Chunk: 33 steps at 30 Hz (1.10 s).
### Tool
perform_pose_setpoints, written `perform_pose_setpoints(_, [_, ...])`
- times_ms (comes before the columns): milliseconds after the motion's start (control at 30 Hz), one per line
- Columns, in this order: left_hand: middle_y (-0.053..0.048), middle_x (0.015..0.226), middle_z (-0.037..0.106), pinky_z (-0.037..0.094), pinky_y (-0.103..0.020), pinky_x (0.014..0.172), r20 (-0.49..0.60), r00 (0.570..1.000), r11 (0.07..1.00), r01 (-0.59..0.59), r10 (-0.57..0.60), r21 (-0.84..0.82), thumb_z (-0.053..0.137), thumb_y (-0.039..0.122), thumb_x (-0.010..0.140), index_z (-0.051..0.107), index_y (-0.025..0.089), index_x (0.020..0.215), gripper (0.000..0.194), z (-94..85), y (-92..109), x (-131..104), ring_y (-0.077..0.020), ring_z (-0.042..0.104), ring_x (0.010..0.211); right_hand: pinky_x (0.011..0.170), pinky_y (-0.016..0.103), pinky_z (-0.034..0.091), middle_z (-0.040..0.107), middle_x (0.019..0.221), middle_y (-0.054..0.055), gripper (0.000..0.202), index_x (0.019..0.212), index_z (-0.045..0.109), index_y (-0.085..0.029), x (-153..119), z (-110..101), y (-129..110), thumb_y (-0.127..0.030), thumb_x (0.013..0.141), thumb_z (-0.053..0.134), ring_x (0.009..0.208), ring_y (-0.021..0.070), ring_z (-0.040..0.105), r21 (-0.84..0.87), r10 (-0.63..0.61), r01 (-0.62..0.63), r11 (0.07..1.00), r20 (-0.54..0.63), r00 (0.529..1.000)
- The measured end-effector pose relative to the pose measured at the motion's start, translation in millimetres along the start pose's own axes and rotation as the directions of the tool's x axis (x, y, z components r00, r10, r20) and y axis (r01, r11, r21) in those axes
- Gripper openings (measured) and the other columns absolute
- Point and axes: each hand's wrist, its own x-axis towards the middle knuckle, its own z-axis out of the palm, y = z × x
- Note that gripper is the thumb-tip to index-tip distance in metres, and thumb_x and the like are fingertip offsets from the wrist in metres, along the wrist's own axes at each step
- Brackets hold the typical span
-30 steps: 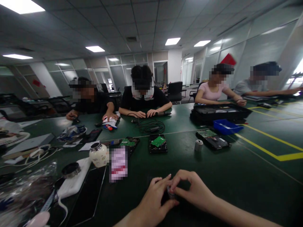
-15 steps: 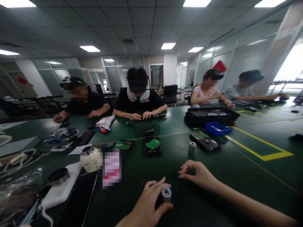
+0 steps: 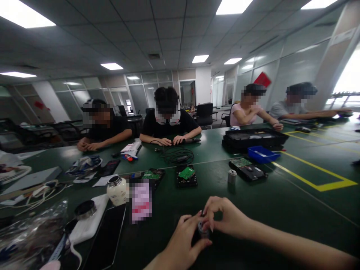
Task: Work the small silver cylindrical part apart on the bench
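My left hand is curled around a small silver metal cylinder, which looks like a small electric motor, steadying it upright on the green table. The fingers of my right hand are pinched together at the cylinder's top end. Whatever lies between those fingertips is too small or too hidden to make out. Farther off stands a second silver cylinder of similar look, with neither hand touching it.
Hard drives with green boards lie ahead, another drive to the right. A blue tray sits by a black case. Left are a tablet-like black slab, a cream bottle and cables. Several people sit opposite.
My right hand has moved left and down onto the top of the cylinder in my left hand. The view has shifted slightly. The person at far left has brought both hands together.
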Motion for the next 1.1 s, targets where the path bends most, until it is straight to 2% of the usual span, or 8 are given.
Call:
perform_pose_setpoints(233, [-0.008, 0.135, 0.055, 0.033, -0.044, 0.108, -0.030, 0.999, 1.000, -0.021, 0.021, -0.004, 0.069, 0.027, 0.084, 0.054, 0.021, 0.128, 0.046, 2.1, -1.9, -1.0, -0.0281, 0.046, 0.124, 0.073, 0.028, 0.048, 0.068, 0.072, 0.002, 0.022, 0.060, 0.066, -0.017, -2.1, 16.9, 10.7, -0.029, 0.075, 0.077, 0.074, 0.0166, 0.063, -0.042, 0.030, -0.032, 0.999, -0.044, 0.999])
perform_pose_setpoints(300, [-0.007, 0.132, 0.057, 0.034, -0.043, 0.107, -0.035, 0.999, 0.999, -0.039, 0.038, -0.012, 0.068, 0.026, 0.085, 0.054, 0.021, 0.127, 0.045, 1.5, -0.7, -0.9, -0.0267, 0.048, 0.122, 0.070, 0.028, 0.046, 0.067, 0.072, 0.001, 0.022, 0.071, 0.068, -0.017, -2.6, 15.9, 8.8, -0.033, 0.068, 0.083, 0.071, 0.0163, 0.061, -0.055, 0.057, -0.061, 0.997, -0.059, 0.997])
perform_pose_setpoints(367, [-0.005, 0.129, 0.059, 0.035, -0.041, 0.107, -0.038, 0.997, 0.997, -0.067, 0.066, -0.025, 0.066, 0.025, 0.087, 0.054, 0.023, 0.126, 0.041, 0.8, 0.5, -0.6, -0.0246, 0.050, 0.119, 0.066, 0.026, 0.044, 0.064, 0.073, -0.001, 0.033, 0.089, 0.071, -0.017, -3.1, 12.1, 6.0, -0.037, 0.065, 0.084, 0.068, 0.0151, 0.059, -0.086, 0.081, -0.084, 0.993, -0.041, 0.996])
perform_pose_setpoints(467, [-0.004, 0.129, 0.060, 0.037, -0.040, 0.105, -0.043, 0.996, 0.997, -0.077, 0.076, -0.021, 0.065, 0.029, 0.088, 0.054, 0.025, 0.128, 0.041, 1.6, -1.4, -0.3, -0.0246, 0.050, 0.118, 0.060, 0.023, 0.040, 0.057, 0.073, -0.001, 0.034, 0.105, 0.072, -0.023, -4.4, 3.3, 3.4, -0.042, 0.077, 0.074, 0.066, 0.0134, 0.053, -0.168, 0.077, -0.063, 0.984, 0.078, 0.994])
perform_pose_setpoints(600, [-0.010, 0.136, 0.054, 0.036, -0.044, 0.106, -0.060, 0.998, 0.999, -0.030, 0.032, 0.036, 0.063, 0.041, 0.088, 0.048, 0.020, 0.137, 0.055, 6.9, -11.7, -0.9, -0.0294, 0.045, 0.123, 0.058, 0.023, 0.035, 0.055, 0.071, -0.001, 0.023, 0.102, 0.075, -0.028, -6.7, -3.7, 6.1, -0.041, 0.087, 0.063, 0.065, 0.0127, 0.050, -0.214, 0.063, -0.027, 0.977, 0.159, 0.985])
perform_pose_setpoints(867, [-0.009, 0.136, 0.055, 0.035, -0.044, 0.107, -0.096, 0.994, 0.994, -0.049, 0.058, 0.096, 0.060, 0.043, 0.090, 0.048, 0.021, 0.138, 0.054, 10.0, -18.8, -1.4, -0.0291, 0.045, 0.123, 0.052, 0.022, 0.030, 0.054, 0.064, -0.003, 0.027, 0.079, 0.073, -0.016, -14.7, 19.1, 16.9, -0.043, 0.077, 0.071, 0.057, 0.0103, 0.042, -0.113, 0.162, -0.167, 0.980, -0.050, 0.986])
perform_pose_setpoints(1000, [-0.009, 0.132, 0.058, 0.038, -0.045, 0.104, -0.105, 0.993, 0.993, -0.048, 0.060, 0.107, 0.062, 0.040, 0.089, 0.052, 0.021, 0.134, 0.050, 9.3, -16.0, -1.7, -0.0298, 0.048, 0.120, 0.049, 0.022, 0.024, 0.039, 0.058, -0.007, 0.031, 0.090, 0.071, -0.016, -23.5, 32.5, 19.1, -0.045, 0.081, 0.067, 0.053, 0.0091, 0.033, -0.073, 0.207, -0.219, 0.973, -0.140, 0.968])
perform_pose_setpoints(1100, [-0.008, 0.126, 0.061, 0.040, -0.045, 0.102, -0.111, 0.990, 0.991, -0.071, 0.084, 0.113, 0.062, 0.038, 0.089, 0.055, 0.022, 0.129, 0.044, 8.5, -13.4, -2.1, -0.0294, 0.050, 0.117, 0.047, 0.023, 0.020, 0.028, 0.054, -0.009, 0.035, 0.102, 0.072, -0.018, -25.6, 35.1, 19.6, -0.047, 0.083, 0.065, 0.049, 0.0088, 0.026, -0.056, 0.223, -0.233, 0.971, -0.144, 0.964])
